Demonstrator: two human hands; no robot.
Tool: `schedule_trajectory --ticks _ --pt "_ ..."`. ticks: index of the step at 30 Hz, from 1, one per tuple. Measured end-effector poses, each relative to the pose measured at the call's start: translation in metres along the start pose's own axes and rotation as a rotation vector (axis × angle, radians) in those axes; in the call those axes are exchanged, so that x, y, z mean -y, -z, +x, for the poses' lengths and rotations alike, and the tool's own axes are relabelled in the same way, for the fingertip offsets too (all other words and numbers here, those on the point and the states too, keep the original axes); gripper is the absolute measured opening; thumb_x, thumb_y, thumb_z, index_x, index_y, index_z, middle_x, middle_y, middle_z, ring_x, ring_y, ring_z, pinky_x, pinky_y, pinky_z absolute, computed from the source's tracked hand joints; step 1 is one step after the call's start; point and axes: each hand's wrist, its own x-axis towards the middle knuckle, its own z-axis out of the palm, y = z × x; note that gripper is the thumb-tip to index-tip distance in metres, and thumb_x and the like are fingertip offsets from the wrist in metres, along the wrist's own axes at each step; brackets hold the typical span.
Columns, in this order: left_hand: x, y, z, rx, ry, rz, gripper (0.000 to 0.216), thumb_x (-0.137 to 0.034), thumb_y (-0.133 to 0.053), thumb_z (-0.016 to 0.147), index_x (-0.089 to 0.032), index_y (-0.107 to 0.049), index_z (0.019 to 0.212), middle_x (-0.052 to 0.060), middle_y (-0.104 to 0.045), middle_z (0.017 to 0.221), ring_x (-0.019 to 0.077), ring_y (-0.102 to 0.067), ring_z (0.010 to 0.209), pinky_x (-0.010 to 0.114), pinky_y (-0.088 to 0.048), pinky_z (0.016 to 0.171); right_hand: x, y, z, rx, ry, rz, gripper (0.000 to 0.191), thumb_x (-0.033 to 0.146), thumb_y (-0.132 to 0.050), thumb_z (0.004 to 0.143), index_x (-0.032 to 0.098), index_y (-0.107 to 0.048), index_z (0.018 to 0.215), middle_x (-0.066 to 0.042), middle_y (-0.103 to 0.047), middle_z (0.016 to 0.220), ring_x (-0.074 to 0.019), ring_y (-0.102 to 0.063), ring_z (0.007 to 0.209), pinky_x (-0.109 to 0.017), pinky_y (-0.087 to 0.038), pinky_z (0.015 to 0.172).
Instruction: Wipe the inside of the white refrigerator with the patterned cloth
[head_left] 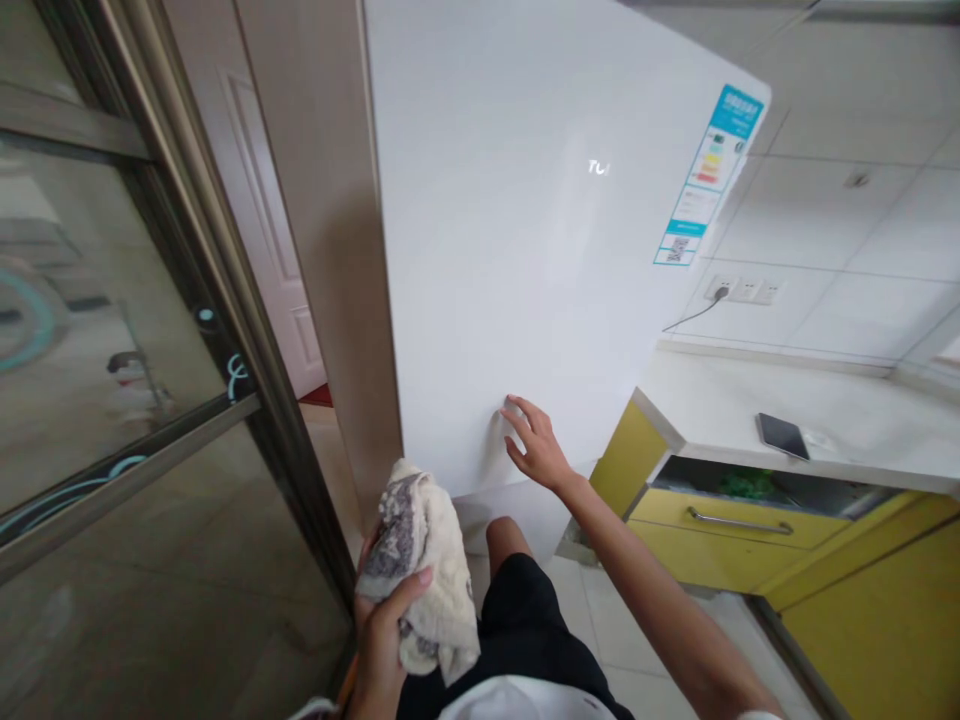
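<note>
A tall white fridge (525,220) fills the middle of the view, its door closed. My right hand (534,445) reaches forward with fingers spread, the fingertips resting on the lower part of the upper door. My left hand (384,625) is low at my side, closed around a bunched cream and grey cloth (421,560) that hangs over my fingers.
A glass sliding door (127,380) with a dark frame stands at the left. At the right, a white counter (810,410) carries a dark phone (782,436), above a yellow drawer (739,520) pulled partly open. A wall socket (742,291) sits on the tiled wall.
</note>
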Motion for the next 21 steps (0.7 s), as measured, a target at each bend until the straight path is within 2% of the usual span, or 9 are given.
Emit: schedule_trajectory --ticks 2,6,10,15,19,21 --pt "0.004 -0.011 0.001 0.036 0.025 -0.033 0.086 -0.024 -0.091 0.051 -0.030 -0.066 0.133 0.002 -0.077 0.119 0.0321 -0.070 0.119 0.043 -0.053 0.109 -0.017 -0.002 0.010 0.066 0.005 -0.028 0.053 0.017 -0.047 0.097 0.020 -0.048 0.150 -0.020 -0.043 0.159 -0.0315 -0.040 0.149 -0.057 -0.041 0.119" --pt "0.007 -0.029 -0.001 0.100 0.041 -0.057 0.089 -0.023 -0.091 0.051 -0.028 -0.064 0.136 0.002 -0.077 0.119 0.0279 -0.073 0.109 0.036 -0.055 0.100 -0.040 -0.005 0.032 0.195 0.004 -0.108 0.055 0.013 -0.048 0.092 0.011 -0.052 0.147 -0.022 -0.042 0.161 -0.0310 -0.038 0.150 -0.053 -0.038 0.122" --pt "0.007 -0.039 -0.004 0.150 0.039 -0.055 0.089 -0.023 -0.090 0.051 -0.021 -0.062 0.136 0.006 -0.077 0.120 0.0268 -0.073 0.108 0.032 -0.054 0.099 -0.048 -0.012 0.054 0.309 -0.055 -0.194 0.060 0.008 -0.048 0.088 0.007 -0.051 0.148 -0.020 -0.038 0.165 -0.0297 -0.038 0.152 -0.049 -0.034 0.125" --pt "0.003 -0.046 -0.008 0.179 0.065 -0.074 0.092 -0.024 -0.089 0.050 -0.021 -0.062 0.138 0.008 -0.077 0.122 0.0305 -0.073 0.113 0.035 -0.054 0.101 -0.048 -0.023 0.073 0.363 -0.165 -0.227 0.064 0.006 -0.050 0.087 0.007 -0.047 0.151 -0.020 -0.032 0.167 -0.0299 -0.034 0.154 -0.054 -0.027 0.128" --pt "0.002 -0.049 -0.008 0.187 0.054 -0.082 0.089 -0.023 -0.088 0.051 -0.022 -0.063 0.137 0.007 -0.077 0.124 0.0309 -0.072 0.115 0.036 -0.055 0.102 -0.051 -0.025 0.078 0.336 -0.259 -0.007 0.067 0.006 -0.058 0.084 0.010 -0.050 0.150 -0.020 -0.035 0.166 -0.0300 -0.030 0.157 -0.056 -0.020 0.131" --pt "0.004 -0.051 -0.004 0.190 0.038 -0.075 0.086 -0.023 -0.088 0.051 -0.021 -0.065 0.133 0.009 -0.076 0.126 0.0314 -0.072 0.116 0.037 -0.055 0.103 -0.050 -0.023 0.078 0.321 -0.324 0.144 0.067 0.011 -0.063 0.084 0.010 -0.050 0.150 -0.022 -0.043 0.161 -0.0309 -0.036 0.154 -0.056 -0.026 0.129"
